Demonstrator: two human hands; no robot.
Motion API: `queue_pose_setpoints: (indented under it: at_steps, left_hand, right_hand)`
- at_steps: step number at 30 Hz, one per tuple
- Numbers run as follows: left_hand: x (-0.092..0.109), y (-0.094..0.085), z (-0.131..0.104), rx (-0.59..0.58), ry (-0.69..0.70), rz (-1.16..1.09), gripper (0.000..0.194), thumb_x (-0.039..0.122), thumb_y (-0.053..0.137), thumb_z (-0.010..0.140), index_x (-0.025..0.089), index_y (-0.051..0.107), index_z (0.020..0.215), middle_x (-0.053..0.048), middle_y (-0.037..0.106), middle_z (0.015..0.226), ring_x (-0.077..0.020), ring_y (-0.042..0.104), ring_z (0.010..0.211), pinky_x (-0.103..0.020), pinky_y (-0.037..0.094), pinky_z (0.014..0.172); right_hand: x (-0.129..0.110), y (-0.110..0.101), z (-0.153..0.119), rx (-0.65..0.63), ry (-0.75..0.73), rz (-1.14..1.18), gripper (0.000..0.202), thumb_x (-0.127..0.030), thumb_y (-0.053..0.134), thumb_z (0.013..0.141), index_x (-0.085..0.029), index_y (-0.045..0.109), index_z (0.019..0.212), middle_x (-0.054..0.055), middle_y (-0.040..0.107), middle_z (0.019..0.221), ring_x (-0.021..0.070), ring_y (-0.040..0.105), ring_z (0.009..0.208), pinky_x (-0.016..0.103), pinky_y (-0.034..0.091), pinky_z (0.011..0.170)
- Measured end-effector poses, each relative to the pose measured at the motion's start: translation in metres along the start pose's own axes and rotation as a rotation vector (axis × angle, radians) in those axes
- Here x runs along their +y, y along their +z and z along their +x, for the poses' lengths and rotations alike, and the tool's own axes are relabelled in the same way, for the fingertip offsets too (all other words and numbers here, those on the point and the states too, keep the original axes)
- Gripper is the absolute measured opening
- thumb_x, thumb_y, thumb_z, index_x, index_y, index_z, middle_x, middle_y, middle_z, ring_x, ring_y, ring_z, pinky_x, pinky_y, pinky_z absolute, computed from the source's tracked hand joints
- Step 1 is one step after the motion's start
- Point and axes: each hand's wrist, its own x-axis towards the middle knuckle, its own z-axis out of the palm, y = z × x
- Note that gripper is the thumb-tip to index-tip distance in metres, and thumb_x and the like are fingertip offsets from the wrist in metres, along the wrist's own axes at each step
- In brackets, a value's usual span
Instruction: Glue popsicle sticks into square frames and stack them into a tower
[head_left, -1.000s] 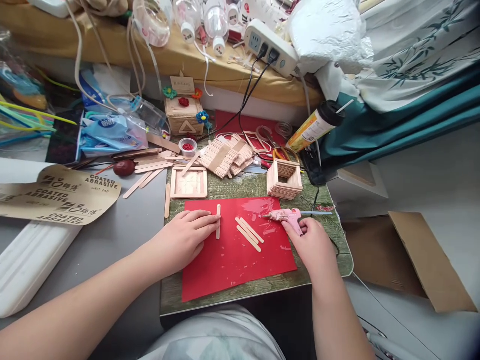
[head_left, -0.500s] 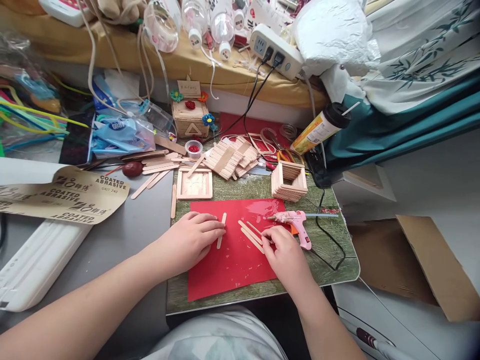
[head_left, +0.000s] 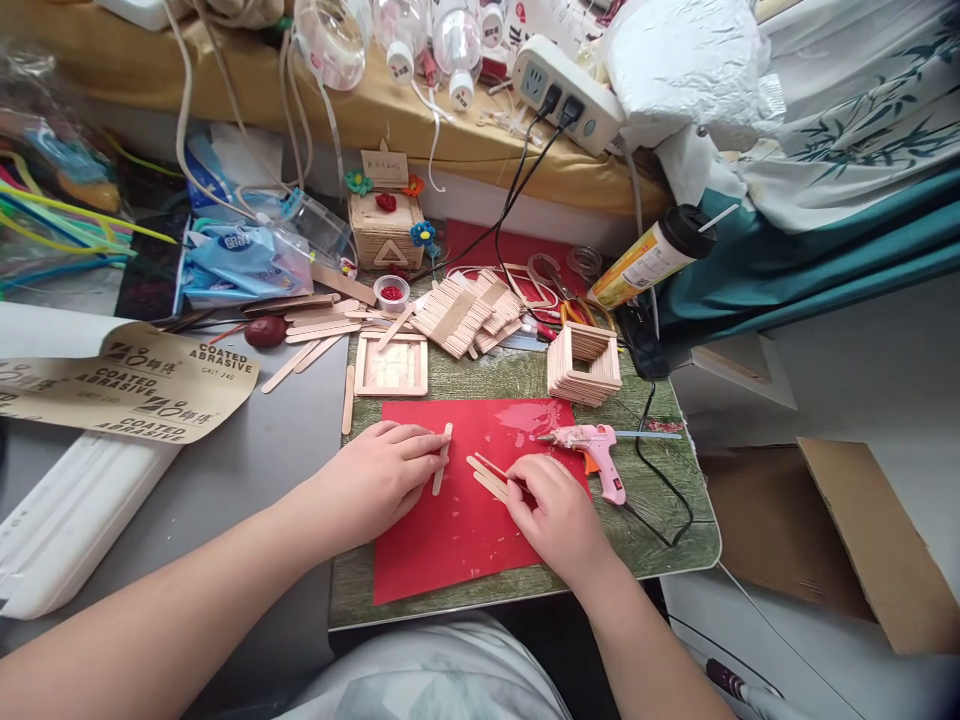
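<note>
My left hand rests on a red sheet, its curled fingertips closed over a wooden craft stick that stands nearly lengthwise to me. In my right hand, thumb and fingers pinch another craft stick, seen edge-on. Just under and beside it are two flat craft sticks, their near ends covered by my right fingers. A pink glue gun lies right of that hand, its nozzle pointing left over the sheet.
Behind the sheet are a square stick frame, bundled sticks and a stacked stick box. A decorated stick box and a tilted drink cup stand farther back. Sandpaper lies left; the glue gun's black cord loops right.
My right hand has moved left with its pinched stick and the two flat sticks, closer to the stick under my left hand. My left hand stays about where it was.
</note>
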Motion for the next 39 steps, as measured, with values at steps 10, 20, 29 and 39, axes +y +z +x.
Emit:
queue_pose_setpoints:
  at_steps: [10,20,29,39]
  left_hand:
    - [-0.001,-0.003,0.000,0.017,0.001,-0.045,0.031,0.020,0.048,0.105,0.025,0.078,0.114,-0.003,0.070,0.144,-0.0240,0.065,0.130,-0.043,0.052,0.106]
    - [0.000,-0.002,0.001,0.058,-0.013,-0.054,0.030,0.022,0.051,0.106,0.024,0.079,0.117,-0.007,0.073,0.139,-0.0245,0.068,0.125,-0.042,0.053,0.104]
    - [-0.001,-0.003,0.003,0.052,-0.012,-0.057,0.029,0.022,0.051,0.106,0.023,0.078,0.115,-0.005,0.074,0.138,-0.0253,0.068,0.125,-0.043,0.053,0.102]
    - [-0.001,-0.005,0.004,0.040,-0.020,-0.072,0.030,0.022,0.049,0.107,0.022,0.078,0.114,-0.005,0.075,0.136,-0.0260,0.068,0.124,-0.043,0.053,0.100]
  right_hand:
    - [-0.007,0.012,0.035,0.085,-0.122,0.028,0.026,-0.012,0.054,0.105,-0.023,0.072,0.120,0.008,0.075,0.107,0.0250,0.065,0.101,0.043,0.056,0.091]
    - [-0.002,0.018,0.035,0.049,-0.069,0.061,0.024,-0.016,0.054,0.106,-0.024,0.074,0.116,0.008,0.074,0.108,0.0251,0.065,0.101,0.044,0.056,0.090]
    - [-0.018,0.017,0.055,-0.016,-0.097,-0.069,0.021,-0.019,0.056,0.105,-0.021,0.070,0.121,0.010,0.071,0.107,0.0274,0.062,0.101,0.044,0.053,0.091]
    - [-0.019,0.033,0.074,0.008,-0.028,-0.091,0.015,-0.016,0.060,0.103,-0.021,0.064,0.089,0.006,0.065,0.088,0.0238,0.059,0.086,0.038,0.049,0.082]
